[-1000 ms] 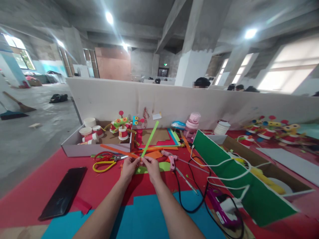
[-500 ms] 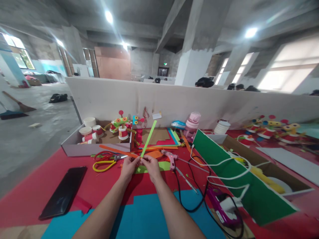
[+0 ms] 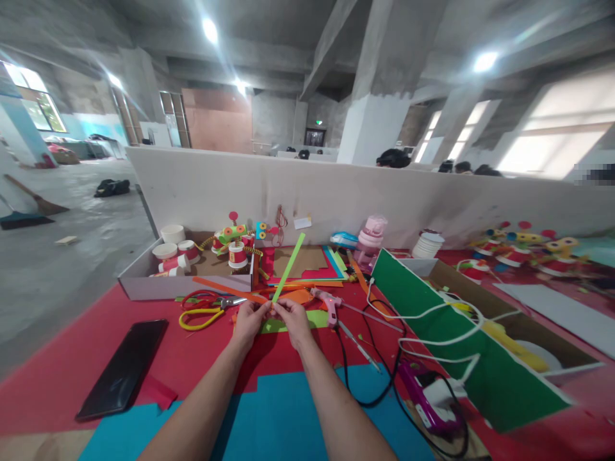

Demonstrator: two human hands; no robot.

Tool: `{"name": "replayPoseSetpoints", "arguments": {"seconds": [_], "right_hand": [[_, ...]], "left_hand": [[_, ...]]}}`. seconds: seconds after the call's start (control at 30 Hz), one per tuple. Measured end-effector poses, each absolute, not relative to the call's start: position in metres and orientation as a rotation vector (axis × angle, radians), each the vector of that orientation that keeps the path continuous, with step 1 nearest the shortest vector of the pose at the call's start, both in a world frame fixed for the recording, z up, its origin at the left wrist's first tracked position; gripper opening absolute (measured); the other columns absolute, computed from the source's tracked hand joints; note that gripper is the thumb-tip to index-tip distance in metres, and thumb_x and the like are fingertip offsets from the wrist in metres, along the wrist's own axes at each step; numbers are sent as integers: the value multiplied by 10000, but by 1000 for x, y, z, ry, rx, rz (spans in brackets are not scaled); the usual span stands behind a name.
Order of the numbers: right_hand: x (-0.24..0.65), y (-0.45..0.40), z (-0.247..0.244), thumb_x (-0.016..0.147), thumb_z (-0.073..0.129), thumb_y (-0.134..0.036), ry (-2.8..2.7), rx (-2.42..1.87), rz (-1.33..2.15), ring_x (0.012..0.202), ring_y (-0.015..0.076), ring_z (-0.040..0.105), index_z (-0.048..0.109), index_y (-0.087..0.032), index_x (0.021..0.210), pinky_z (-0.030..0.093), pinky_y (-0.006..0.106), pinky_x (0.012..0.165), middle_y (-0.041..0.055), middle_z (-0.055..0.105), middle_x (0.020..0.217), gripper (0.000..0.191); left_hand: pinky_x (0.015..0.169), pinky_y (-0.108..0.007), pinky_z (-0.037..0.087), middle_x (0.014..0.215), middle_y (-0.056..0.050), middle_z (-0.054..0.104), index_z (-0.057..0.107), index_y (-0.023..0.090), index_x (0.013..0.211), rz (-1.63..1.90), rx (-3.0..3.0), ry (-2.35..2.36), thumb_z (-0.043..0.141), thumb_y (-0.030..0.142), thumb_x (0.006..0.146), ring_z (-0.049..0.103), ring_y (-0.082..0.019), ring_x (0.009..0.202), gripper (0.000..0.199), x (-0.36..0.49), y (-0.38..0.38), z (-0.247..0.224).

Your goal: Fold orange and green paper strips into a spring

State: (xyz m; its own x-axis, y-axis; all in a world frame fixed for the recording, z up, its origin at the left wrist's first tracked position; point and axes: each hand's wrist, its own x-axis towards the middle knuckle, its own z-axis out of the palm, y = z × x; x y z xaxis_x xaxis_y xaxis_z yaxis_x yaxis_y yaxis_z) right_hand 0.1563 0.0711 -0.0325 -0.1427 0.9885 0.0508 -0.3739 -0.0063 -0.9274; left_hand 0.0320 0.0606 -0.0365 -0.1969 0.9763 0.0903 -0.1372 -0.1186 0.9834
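Observation:
My left hand (image 3: 248,323) and my right hand (image 3: 294,322) meet over the red table cover, fingertips pinched together on the near end of a long light-green paper strip (image 3: 289,264). The strip slants up and away to the right. An orange paper strip (image 3: 225,289) runs under my left fingers toward the left. A green paper piece (image 3: 314,321) lies flat just beneath my hands. Red and yellow scissors (image 3: 204,311) lie left of my left hand. A pink glue gun (image 3: 329,304) rests just right of my right hand.
A black phone (image 3: 124,367) lies at front left. A grey box (image 3: 144,287) with paper cups and craft figures stands behind the scissors. A cardboard box with a green flap (image 3: 446,339), white cable and a purple glue gun (image 3: 425,400) fill the right. Blue sheet (image 3: 278,416) lies nearest me.

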Motion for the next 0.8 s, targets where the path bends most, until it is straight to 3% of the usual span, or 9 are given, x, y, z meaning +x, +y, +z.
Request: {"name": "replayPoseSetpoints", "arguments": {"seconds": [0.8], "right_hand": [[150, 69, -33, 549, 837, -383, -884, -773, 1542, 561, 127, 576, 672, -171, 708, 501, 283, 647, -22, 635, 604, 312]], "left_hand": [[535, -231, 426, 571, -6, 637, 608, 163, 670, 1572, 987, 1107, 793, 528, 614, 558, -115, 511, 412, 38, 56, -32]]}}
